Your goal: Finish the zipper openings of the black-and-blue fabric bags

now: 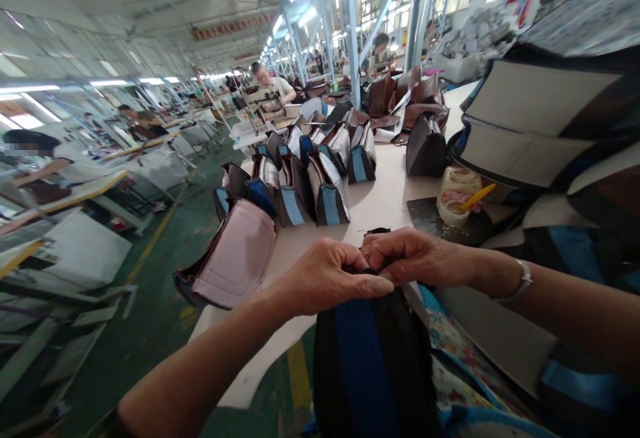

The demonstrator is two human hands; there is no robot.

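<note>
A dark bag piece (pixel 370 365) with a blue strip down its middle hangs at the table's near edge, close to my body. Its top edge is pinched between the thumb and fingers of my left hand (pixel 330 275). Right beside it, my right hand (pixel 417 255) grips the same edge, fingers curled and thumb pressed down. Both hands are closed and touch each other over the edge. A small black end of the piece shows just behind the fingers. What lies inside the grip is hidden.
Several dark bag pieces (pixel 327 191) with blue strips stand in rows on the pale table (pixel 385 178). A pink-lined bag piece (pixel 237 251) leans at the left edge. To the right are a glue pot (pixel 453 191) with a yellow-handled tool (pixel 477 197) and a tall stack of panels (pixel 530 151).
</note>
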